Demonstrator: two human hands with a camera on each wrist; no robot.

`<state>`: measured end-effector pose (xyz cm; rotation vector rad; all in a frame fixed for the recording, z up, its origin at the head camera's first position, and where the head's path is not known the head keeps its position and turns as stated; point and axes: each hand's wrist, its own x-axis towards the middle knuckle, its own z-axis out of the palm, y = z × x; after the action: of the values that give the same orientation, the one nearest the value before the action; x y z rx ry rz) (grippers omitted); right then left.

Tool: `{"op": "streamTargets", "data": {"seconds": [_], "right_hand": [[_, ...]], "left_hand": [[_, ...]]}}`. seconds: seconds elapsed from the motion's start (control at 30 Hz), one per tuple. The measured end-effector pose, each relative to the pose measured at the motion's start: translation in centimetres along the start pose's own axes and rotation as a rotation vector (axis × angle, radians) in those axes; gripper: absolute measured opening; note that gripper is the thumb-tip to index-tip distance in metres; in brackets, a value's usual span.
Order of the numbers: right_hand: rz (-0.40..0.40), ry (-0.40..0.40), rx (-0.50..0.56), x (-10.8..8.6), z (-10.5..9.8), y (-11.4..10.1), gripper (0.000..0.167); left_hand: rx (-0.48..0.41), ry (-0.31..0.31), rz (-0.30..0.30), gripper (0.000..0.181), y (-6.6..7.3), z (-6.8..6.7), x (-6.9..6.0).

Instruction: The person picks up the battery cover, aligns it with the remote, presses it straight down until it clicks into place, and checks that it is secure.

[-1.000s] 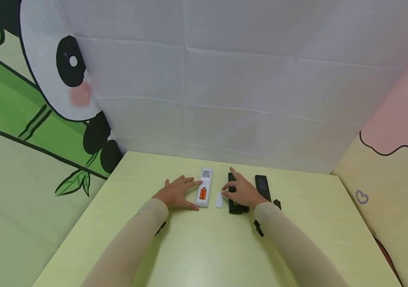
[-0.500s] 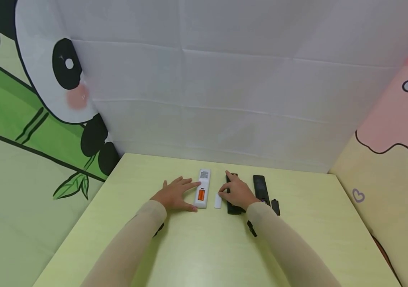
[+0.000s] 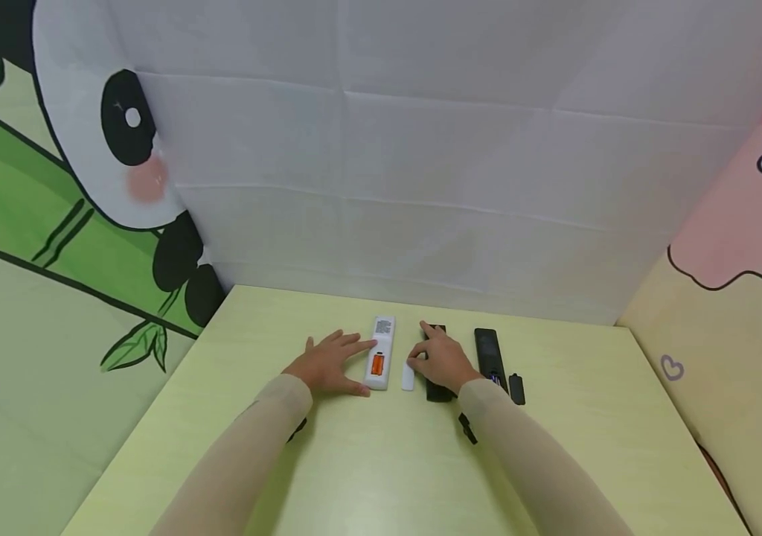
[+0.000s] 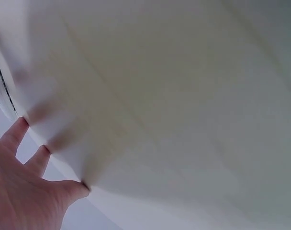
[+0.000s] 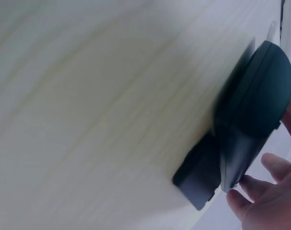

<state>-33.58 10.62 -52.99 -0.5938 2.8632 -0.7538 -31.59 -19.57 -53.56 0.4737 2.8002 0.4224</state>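
Note:
A white remote control [image 3: 382,339] lies face down, its orange battery bay uncovered. My left hand [image 3: 330,363] rests beside it with spread fingers, one fingertip touching its left side. A small white battery cover [image 3: 408,378] lies flat just right of that remote. My right hand [image 3: 444,359] reaches over a black remote control [image 3: 439,392], partly hiding it. Its thumb and index tips come together at the cover's upper end; whether they pinch it is too small to tell. In the right wrist view, a dark cover [image 5: 199,172] lies against the black remote [image 5: 253,100], fingers beside it.
Another black remote [image 3: 490,353] lies to the right, partly behind the right wrist, with a blue-and-white detail in its lower end. A small black battery cover [image 3: 516,388] is beside it. The pale table [image 3: 367,469] meets a white cloth wall [image 3: 421,186] behind.
The right hand has shifted slightly left and its thumb and index tips have drawn together at the white cover. More of the right-hand black cover shows. The left hand stays put.

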Motion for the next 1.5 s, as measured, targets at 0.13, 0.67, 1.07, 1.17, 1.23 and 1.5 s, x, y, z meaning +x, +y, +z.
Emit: {"op": "streamTargets", "data": {"seconds": [0.13, 0.67, 1.07, 1.17, 1.23, 1.5], "right_hand": [[0.017, 0.003, -0.004, 0.3, 0.4, 0.0, 0.014], [-0.035, 0.019, -0.010, 0.2, 0.1, 0.0, 0.012], [-0.128, 0.057, -0.027, 1.4, 1.5, 2.5, 0.011], [-0.173, 0.083, -0.022, 1.9, 1.9, 3.4, 0.009], [-0.175, 0.076, -0.007, 1.6, 1.4, 2.9, 0.009], [-0.130, 0.076, -0.037, 0.7, 0.2, 0.7, 0.013]], "left_hand": [[-0.008, -0.002, 0.002, 0.112, 0.2, -0.1, -0.3], [-0.009, 0.005, 0.001, 0.111, 0.5, -0.2, -0.6], [-0.017, 0.017, 0.001, 0.111, 0.6, -0.3, -0.9], [-0.018, 0.017, 0.002, 0.111, 0.5, -0.2, -0.9], [-0.015, 0.018, 0.003, 0.111, 0.5, -0.2, -0.8], [-0.006, 0.002, 0.000, 0.113, 0.3, 0.0, -0.6]]}}
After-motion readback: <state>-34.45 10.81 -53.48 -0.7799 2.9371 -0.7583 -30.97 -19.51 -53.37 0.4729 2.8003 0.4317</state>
